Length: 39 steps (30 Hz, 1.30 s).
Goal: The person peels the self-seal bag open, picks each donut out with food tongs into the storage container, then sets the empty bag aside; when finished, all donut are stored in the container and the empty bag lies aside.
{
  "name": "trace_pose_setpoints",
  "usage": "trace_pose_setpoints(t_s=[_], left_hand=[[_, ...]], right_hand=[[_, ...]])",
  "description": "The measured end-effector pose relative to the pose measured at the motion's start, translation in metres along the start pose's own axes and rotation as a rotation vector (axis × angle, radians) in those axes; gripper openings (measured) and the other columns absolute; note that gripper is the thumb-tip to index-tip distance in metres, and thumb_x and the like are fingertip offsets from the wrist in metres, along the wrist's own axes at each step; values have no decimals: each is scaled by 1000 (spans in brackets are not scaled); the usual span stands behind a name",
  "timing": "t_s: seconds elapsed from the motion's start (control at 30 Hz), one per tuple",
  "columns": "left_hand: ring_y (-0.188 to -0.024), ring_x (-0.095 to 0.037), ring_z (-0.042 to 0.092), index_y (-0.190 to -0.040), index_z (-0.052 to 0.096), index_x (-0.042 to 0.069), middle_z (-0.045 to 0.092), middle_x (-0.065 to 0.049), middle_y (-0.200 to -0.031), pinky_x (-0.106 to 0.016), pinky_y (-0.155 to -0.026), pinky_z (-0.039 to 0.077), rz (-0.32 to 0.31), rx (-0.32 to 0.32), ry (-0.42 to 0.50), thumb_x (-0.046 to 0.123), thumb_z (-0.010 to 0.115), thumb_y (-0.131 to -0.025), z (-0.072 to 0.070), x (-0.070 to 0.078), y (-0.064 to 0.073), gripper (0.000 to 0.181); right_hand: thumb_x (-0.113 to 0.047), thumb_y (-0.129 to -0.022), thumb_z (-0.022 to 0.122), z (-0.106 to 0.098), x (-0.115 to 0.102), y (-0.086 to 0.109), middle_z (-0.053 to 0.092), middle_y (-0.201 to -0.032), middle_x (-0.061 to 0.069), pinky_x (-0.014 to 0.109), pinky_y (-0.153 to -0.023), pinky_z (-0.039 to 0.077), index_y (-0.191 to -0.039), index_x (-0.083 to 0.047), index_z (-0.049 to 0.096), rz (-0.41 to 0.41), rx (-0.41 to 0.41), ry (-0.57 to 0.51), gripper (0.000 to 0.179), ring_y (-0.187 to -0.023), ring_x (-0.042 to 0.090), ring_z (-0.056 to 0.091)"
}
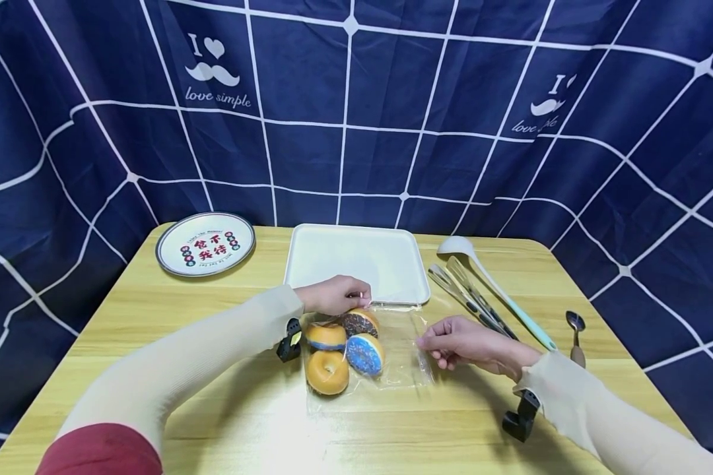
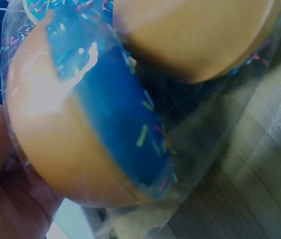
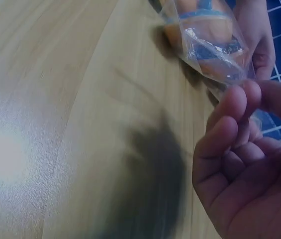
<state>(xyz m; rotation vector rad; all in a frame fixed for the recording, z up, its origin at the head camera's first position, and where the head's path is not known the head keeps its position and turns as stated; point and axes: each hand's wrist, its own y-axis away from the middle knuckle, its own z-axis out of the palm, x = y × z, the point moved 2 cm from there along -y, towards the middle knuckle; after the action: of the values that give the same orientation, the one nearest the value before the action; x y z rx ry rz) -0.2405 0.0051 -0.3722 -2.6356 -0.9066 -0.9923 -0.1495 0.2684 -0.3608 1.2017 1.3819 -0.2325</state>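
While the doughnuts (image 1: 327,373) sit bunched at the left end of their clear bag (image 1: 395,346), its loose film runs out to the right, so that its long axis lies crosswise between the hands. The bag is near the middle of the tabletop (image 1: 226,422), just in front of the tray (image 1: 356,244). Four doughnuts show inside, two with blue icing in sight, one darkly iced and one with its plain side up.

Both hands have hold of the film, well apart from each other. The left hand (image 1: 335,295) pinches the far edge, right beside the dark doughnut, and is clearly nearer the load; the right hand (image 1: 472,343) pinches the slack right edge. Whether the bag's underside touches the wood, I cannot tell.

Toward the far edge the tray leaves little room. Tongs (image 1: 481,301) and a ladle (image 1: 505,291) slant just beyond the right hand, a spoon (image 1: 575,323) near the right edge. The plate (image 1: 178,254) keeps to the far left corner; the freest room lies nearer the person.
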Motion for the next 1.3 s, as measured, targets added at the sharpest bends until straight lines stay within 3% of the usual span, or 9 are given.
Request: trace_pose_setpoints(t_s=[0.37, 0.53, 0.8, 1.0, 1.13, 1.3], left_hand=[[-89, -8, 56, -95, 67, 5, 70, -5, -93, -24, -91, 49, 21, -20, 31, 9, 55, -107, 3, -2, 0, 17], [-89, -7, 56, -95, 67, 5, 71, -6, -94, -23, -91, 49, 43, -24, 30, 8, 54, -107, 4, 0, 0, 18], [-87, -6, 54, -93, 65, 5, 69, -5, -92, -23, -88, 48, 36, -13, 21, 9, 55, -107, 6, -2, -1, 18], [-87, -8, 55, -93, 65, 6, 68, -4, -91, -24, -89, 49, 27, -5, 4, 11, 56, -107, 5, -2, -2, 18], [-88, -8, 55, -92, 65, 6, 68, -4, -91, -26, -91, 49, 18, 3, -4, 10, 56, -106, 4, -3, -1, 17], [-89, -9, 56, -92, 66, 6, 68, -4, -92, -26, -91, 50, 3, 2, -2, 10, 56, -106, 3, -3, 0, 17]], right_hand=[[-17, -104, 60, -2, 11, 6, 67, -79, -5, 17, -62, 54, -93, -8, 65, -36, -170, -61, 15, -69, 3, 64], [-18, -104, 58, -3, 15, 7, 71, -84, -4, 17, -63, 55, -95, -8, 64, -29, -200, -81, 15, -71, 4, 67], [-36, -110, 50, -3, 16, 10, 68, -82, -6, 19, -62, 54, -94, -11, 64, -1, -143, -89, 34, -70, 4, 66], [-28, -103, 64, 5, 14, 13, 65, -77, -6, 19, -59, 54, -88, -10, 63, -28, -73, -13, 24, -66, 5, 64], [-22, -103, 64, 6, 13, 13, 65, -77, -5, 19, -60, 53, -92, -8, 65, -59, -57, 1, 18, -65, 4, 63], [-33, -105, 61, 9, 10, 13, 66, -74, -6, 21, -58, 53, -89, -8, 64, -30, 5, 10, 29, -62, 6, 63]])
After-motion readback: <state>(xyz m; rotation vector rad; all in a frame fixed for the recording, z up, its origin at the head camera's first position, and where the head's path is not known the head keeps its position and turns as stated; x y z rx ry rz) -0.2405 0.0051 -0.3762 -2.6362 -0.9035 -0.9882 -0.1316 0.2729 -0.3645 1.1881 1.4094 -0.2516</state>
